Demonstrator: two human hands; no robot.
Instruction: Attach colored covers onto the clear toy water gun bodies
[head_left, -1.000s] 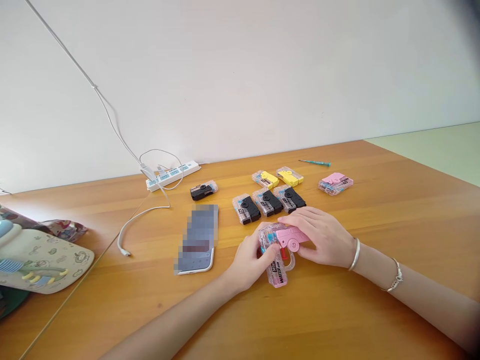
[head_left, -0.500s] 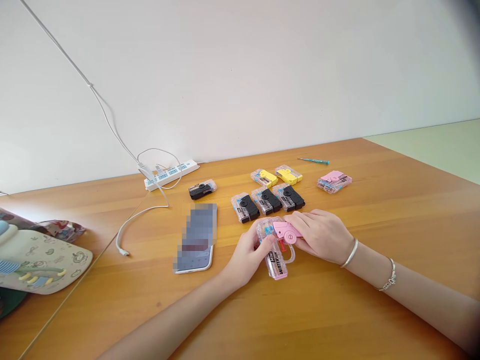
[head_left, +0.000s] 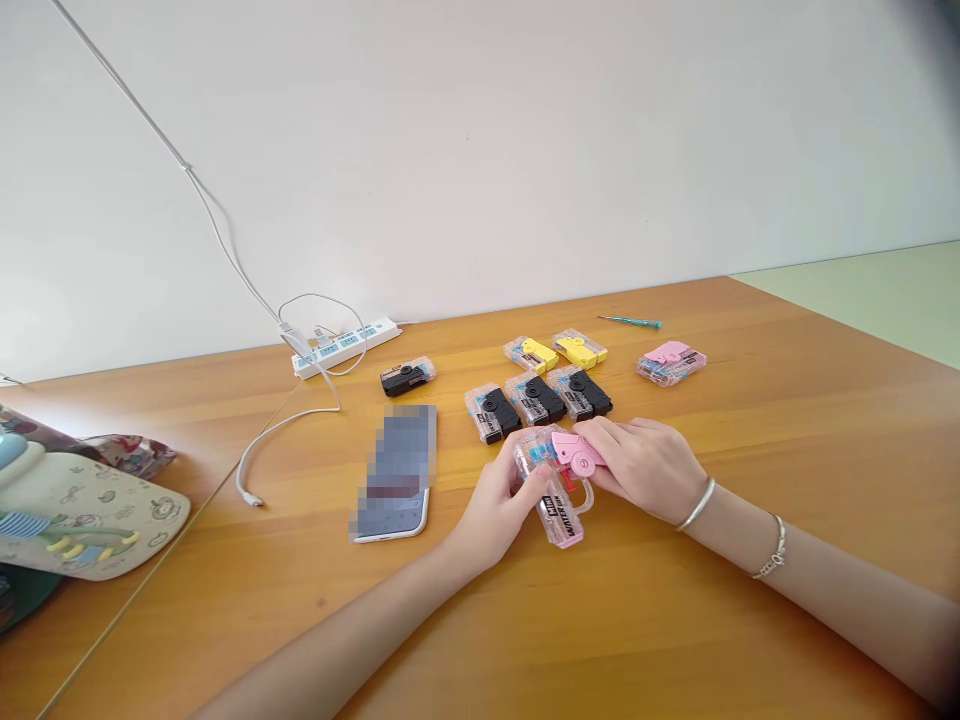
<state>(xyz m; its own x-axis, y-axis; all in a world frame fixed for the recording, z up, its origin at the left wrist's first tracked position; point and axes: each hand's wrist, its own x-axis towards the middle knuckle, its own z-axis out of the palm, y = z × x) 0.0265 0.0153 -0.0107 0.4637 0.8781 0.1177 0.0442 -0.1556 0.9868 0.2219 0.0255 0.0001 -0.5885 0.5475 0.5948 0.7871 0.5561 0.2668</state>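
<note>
Left hand [head_left: 495, 512] and right hand [head_left: 643, 468] are close together, clamped on a small clear-and-pink plastic water gun [head_left: 556, 500]. The left wraps its transparent body, while the right's fingers [head_left: 622, 440] cover its pink top piece [head_left: 577, 455]. Compared with the earlier frames, the gun sits slightly farther up the counter and closer to the other toys, its handle angled toward the lower right. A silver bangle [head_left: 696, 505] and a chain bracelet [head_left: 769, 548] circle the right arm.

Just beyond the hands, three clear-and-black toy guns [head_left: 535, 400] stand in a row, with two clear-and-yellow ones [head_left: 555, 351] behind them. A clear-and-pink one [head_left: 671, 363] lies to the right, and a lone clear-and-black one [head_left: 407, 376] to the left. Farther back lies a slim teal screwdriver [head_left: 628, 321].

Left of the hands rests a white smartphone [head_left: 394, 475], its screen pixelated. A white power strip [head_left: 345, 347] and white cable [head_left: 285, 430] lie along the honey-wood counter [head_left: 787, 450], below a white wall [head_left: 480, 150]. A patterned fabric mat [head_left: 90, 520] overlaps the left edge.
</note>
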